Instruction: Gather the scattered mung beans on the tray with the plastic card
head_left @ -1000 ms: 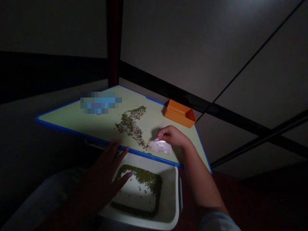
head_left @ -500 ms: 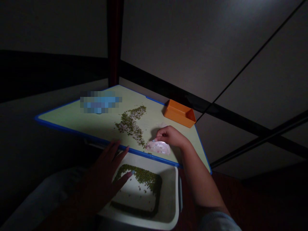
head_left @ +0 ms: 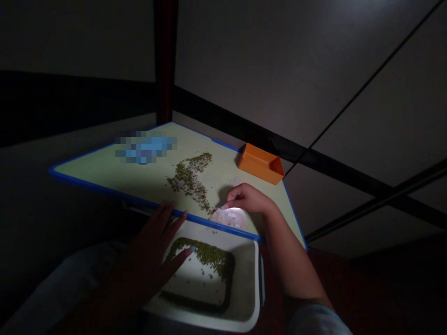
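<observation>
My right hand (head_left: 244, 197) is closed in a pinch on a thin pinkish translucent rounded piece with a pattern (head_left: 230, 217); whether it is a lid or a scraper I cannot tell. It rests at the near blue edge of the pale board (head_left: 139, 181). Left of it lies a scatter of small green beans (head_left: 190, 174). Below that edge sits a white tub (head_left: 253, 298) with more green beans along its inside. My left hand (head_left: 164, 237) has its fingers spread, fingertips by the board's edge and the thumb over the tub.
An orange rectangular box (head_left: 260, 170) stands at the board's back right corner. A blurred-out blue item (head_left: 148, 149) lies at the back left. Pale wall panels (head_left: 307, 70) with dark bands rise behind the board, and the surroundings are dim.
My right hand has drawn the pinkish piece slightly toward the near edge. A few beans by that edge have dropped toward the tub. My left hand stays in place.
</observation>
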Motion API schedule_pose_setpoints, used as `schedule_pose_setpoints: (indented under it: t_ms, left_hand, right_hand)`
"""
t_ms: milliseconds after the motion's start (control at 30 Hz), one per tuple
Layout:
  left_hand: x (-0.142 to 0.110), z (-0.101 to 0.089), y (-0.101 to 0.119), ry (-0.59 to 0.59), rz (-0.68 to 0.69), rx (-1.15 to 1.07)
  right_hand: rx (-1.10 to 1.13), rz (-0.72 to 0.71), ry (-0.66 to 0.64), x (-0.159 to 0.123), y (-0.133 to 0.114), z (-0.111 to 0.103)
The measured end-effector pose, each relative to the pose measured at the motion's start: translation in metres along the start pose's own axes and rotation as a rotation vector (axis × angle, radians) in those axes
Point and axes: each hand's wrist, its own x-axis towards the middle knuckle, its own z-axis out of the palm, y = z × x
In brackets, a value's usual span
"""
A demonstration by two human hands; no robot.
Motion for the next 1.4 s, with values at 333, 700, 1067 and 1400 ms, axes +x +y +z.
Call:
schedule_pose_setpoints:
  t_ms: [333, 700, 1067, 1400]
  left_hand:
    - [0.003, -0.001, 0.002, -0.003, -0.019, -0.013]
    - [0.003, -0.005, 0.005, 0.005, -0.019, -0.018]
    - [0.002, -0.003, 0.004, -0.012, -0.024, -0.009]
    - [0.004, -0.008, 0.008, -0.084, -0.091, -0.044]
  right_hand:
    - [0.049, 0.078, 0.051, -0.001, -0.007, 0.001]
    - [0.006, 0.012, 0.029, 0.004, -0.002, 0.006]
    - [-0.024, 0.018, 0.190, -0.001, -0.001, -0.002]
    - [-0.227, 0.066, 0.225, 0.000, 0.002, -0.004]
